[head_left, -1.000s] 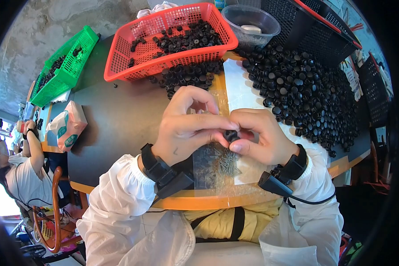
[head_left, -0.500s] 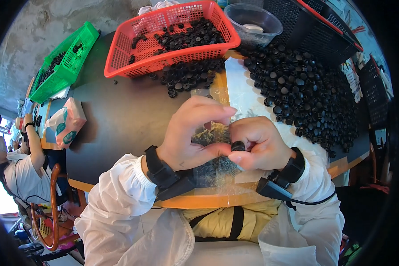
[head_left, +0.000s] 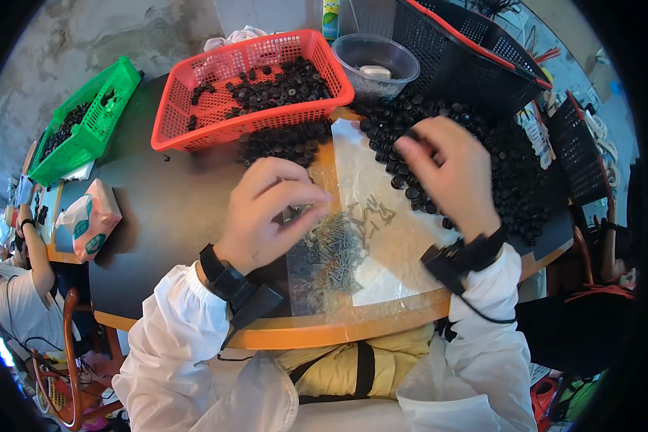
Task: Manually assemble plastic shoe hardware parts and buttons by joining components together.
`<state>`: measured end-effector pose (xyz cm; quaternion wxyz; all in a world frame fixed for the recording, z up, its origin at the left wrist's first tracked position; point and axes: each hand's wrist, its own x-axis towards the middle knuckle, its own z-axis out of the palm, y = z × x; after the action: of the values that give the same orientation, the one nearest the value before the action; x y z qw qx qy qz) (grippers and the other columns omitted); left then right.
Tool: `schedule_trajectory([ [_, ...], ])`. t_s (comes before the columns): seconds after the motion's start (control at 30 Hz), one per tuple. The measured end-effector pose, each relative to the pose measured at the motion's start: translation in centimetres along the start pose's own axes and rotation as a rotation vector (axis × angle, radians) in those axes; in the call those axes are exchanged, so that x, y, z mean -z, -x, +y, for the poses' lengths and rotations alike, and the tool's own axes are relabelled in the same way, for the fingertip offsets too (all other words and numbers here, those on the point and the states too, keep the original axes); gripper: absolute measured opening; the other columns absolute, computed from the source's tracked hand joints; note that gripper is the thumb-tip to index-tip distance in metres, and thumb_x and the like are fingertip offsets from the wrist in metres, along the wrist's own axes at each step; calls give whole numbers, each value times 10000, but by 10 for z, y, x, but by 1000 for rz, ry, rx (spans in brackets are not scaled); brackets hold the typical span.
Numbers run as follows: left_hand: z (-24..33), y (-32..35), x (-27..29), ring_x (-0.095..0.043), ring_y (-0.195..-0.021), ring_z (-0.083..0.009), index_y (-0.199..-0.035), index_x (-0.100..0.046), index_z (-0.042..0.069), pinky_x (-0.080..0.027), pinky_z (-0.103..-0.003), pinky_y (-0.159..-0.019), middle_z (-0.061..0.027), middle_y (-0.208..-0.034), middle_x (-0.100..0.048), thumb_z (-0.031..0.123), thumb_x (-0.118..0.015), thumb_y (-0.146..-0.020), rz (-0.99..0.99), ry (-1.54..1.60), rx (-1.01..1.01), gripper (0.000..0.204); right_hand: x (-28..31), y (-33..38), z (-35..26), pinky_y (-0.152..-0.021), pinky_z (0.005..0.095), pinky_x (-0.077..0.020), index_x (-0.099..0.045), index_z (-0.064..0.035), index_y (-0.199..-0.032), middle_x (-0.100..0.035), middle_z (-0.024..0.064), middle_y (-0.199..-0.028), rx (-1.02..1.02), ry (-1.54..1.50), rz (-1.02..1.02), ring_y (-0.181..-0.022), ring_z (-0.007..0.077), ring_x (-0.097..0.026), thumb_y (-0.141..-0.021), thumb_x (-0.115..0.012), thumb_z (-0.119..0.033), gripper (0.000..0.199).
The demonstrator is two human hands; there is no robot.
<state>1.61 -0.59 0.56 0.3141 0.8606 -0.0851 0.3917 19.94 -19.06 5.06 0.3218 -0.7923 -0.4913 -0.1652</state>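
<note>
- Screws point(head_left: 338, 255) lie in a loose pile on the clear sheet point(head_left: 300, 288), between my two hands and nearer the left one.
- Long axes in that pile cross at many angles, so I read no single direction; a few stray screws fan out at its upper right, onto the white paper point(head_left: 403, 270).
- Left hand point(head_left: 266, 216) hangs at the pile's upper left, fingers half curled and pointing right, thumb reaching toward them. Blur hides the tips, so I cannot tell whether it has hold of anything.
- Right hand point(head_left: 453, 173) is over the near-left part of the caps point(head_left: 522, 191), bent inward, thumb and forefinger pointing up and left and drawn near each other. Something dark shows by the tips, but I cannot tell if it is gripped.
- Caps are short, round and black, heaped at the right; where I can make them out, their flat faces point various ways.
- Red basket point(head_left: 248, 129) sits beyond the left hand, its long axis running left to right, with black parts point(head_left: 291, 83) inside.
- Green basket point(head_left: 108, 119) slants from lower left to upper right.
- Tub point(head_left: 374, 68) stands between the red basket and the black crate point(head_left: 461, 68).
</note>
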Motion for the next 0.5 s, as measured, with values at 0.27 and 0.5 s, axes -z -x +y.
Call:
schedule_trajectory([
  [0.27, -20, 0, 13, -551, -840, -251, -883, -667, 75, -459, -342, -751, -60, -861, -558, 12, -706, -744, 84, -333, 126, 157, 39, -39, 89, -639, 373, -507, -706, -123, -892, -674, 48, -763, -133, 729, -26, -742, 266, -660, -793, -700, -399, 294],
  [0.5, -25, 8, 14, -534, -786, -232, -862, -690, 115, -452, -355, -709, -23, -836, -555, 90, -736, -745, -155, -325, 19, 128, -15, -41, 6, -704, 374, -515, -700, -128, -889, -668, 42, -851, 211, 200, -240, -819, 265, -649, -819, -643, -236, 141],
])
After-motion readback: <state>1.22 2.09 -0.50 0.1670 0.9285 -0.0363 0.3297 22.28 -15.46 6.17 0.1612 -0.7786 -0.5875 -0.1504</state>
